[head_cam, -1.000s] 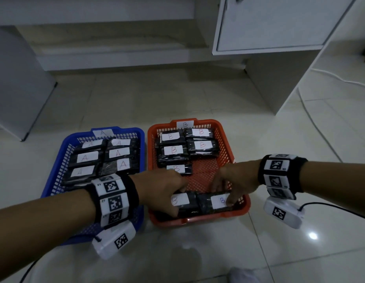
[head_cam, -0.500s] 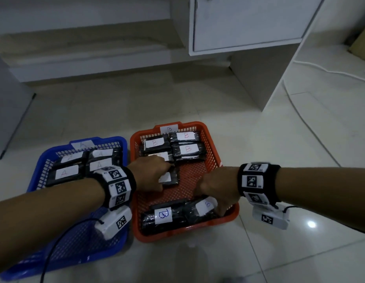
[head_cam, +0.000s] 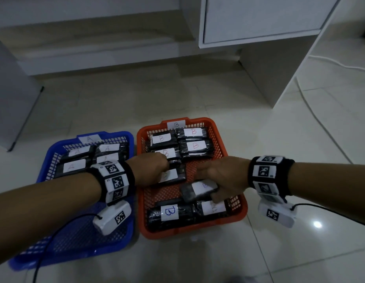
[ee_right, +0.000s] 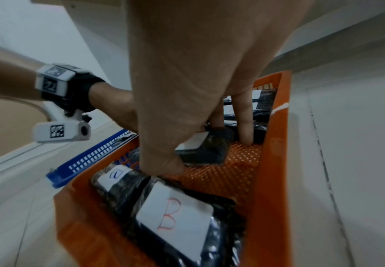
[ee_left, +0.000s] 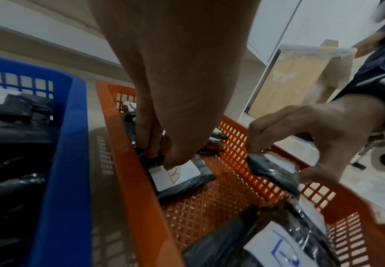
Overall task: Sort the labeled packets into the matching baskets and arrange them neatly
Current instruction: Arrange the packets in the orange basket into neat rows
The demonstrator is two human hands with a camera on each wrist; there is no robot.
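Observation:
An orange basket (head_cam: 222, 144) marked B holds several black packets with white B labels, stacked at the back (head_cam: 194, 146) and along the front (head_cam: 169, 212). My left hand (head_cam: 163, 167) pinches a B packet (head_cam: 173, 176) lying at the basket's middle left, thumb on its label (ee_left: 180, 173). My right hand (head_cam: 210, 180) grips another B packet (head_cam: 200, 189) by its ends, tilted and lifted off the mesh (ee_right: 205, 148), with one finger stretched down to the basket floor. The blue basket (head_cam: 75, 242) marked A holds A packets (head_cam: 74, 166) at its far end.
The baskets sit side by side on a pale tiled floor. A white cabinet (head_cam: 259, 17) and its side panel stand behind to the right. A white cable (head_cam: 312, 119) runs across the floor at the right, and a grey panel (head_cam: 12, 99) stands at the left.
My left hand left the front row and took hold of the middle-left B packet. My right hand lifted a B packet off the front-right pile and carried it toward the basket's middle.

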